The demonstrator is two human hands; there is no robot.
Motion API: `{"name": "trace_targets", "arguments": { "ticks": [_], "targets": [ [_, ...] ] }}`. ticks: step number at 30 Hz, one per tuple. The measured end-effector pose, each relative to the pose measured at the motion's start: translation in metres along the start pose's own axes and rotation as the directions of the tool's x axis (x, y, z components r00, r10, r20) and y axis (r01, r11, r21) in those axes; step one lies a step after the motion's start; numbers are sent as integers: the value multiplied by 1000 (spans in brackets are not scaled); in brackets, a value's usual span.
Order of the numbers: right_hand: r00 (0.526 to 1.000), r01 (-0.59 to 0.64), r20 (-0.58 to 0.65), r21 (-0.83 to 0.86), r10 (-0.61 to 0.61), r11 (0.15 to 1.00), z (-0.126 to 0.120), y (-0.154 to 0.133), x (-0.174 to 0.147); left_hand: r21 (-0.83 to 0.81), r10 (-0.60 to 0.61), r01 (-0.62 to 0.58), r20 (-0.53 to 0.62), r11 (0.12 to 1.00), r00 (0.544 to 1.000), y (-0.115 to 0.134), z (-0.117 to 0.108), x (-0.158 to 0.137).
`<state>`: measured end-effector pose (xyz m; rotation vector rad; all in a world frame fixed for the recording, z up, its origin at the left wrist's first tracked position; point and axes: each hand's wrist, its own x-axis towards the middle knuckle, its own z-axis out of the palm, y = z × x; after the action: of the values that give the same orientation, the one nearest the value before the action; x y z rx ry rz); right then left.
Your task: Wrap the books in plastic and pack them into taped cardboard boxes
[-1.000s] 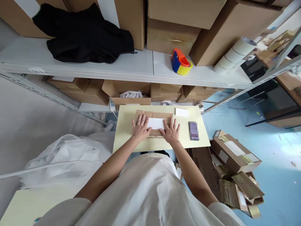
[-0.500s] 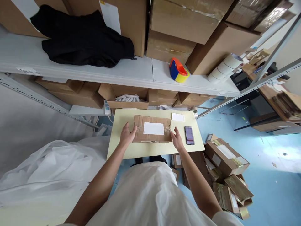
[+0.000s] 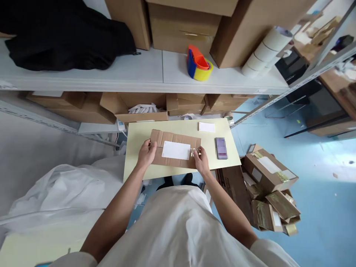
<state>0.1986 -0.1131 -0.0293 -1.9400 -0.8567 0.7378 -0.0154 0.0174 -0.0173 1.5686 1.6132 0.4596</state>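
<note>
A brown cardboard box (image 3: 157, 157) with a white label (image 3: 176, 150) on its top face is held between my two hands over a pale yellow table (image 3: 133, 148). My left hand (image 3: 147, 152) grips its left end, thumb on top. At the right end my right hand (image 3: 201, 159) has its thumb on the top face near some clear tape and its fingers round the far side. The box sits slightly skewed; whether its underside touches the tabletop I cannot tell. To the right of it lie a phone (image 3: 221, 148) and a white card (image 3: 206, 127).
Above the table runs a grey shelf (image 3: 133, 79) with a tape dispenser (image 3: 198, 65), tape rolls (image 3: 265, 52), black cloth (image 3: 66, 37) and large cartons. An open carton (image 3: 141, 116) stands below it. Several boxes (image 3: 271, 174) are piled on the floor at right. White plastic sheeting (image 3: 63, 185) lies at left.
Both hands have closed on the box ends, where they were beside it before. The box has turned slightly, and the camera view has shifted.
</note>
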Motion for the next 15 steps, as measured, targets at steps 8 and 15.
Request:
{"name": "trace_targets", "arguments": {
  "ticks": [8, 15],
  "targets": [
    [918, -72, -386, 52, 87, 996, -126, 38, -53, 54, 300, -308, 128, 950, 945, 88, 93, -45],
    [637, -218, -759, -9, 135, 976, -250, 112, -104, -57, 516, -582, 538, 811, 666, 213, 248, -93]
  ]
}}
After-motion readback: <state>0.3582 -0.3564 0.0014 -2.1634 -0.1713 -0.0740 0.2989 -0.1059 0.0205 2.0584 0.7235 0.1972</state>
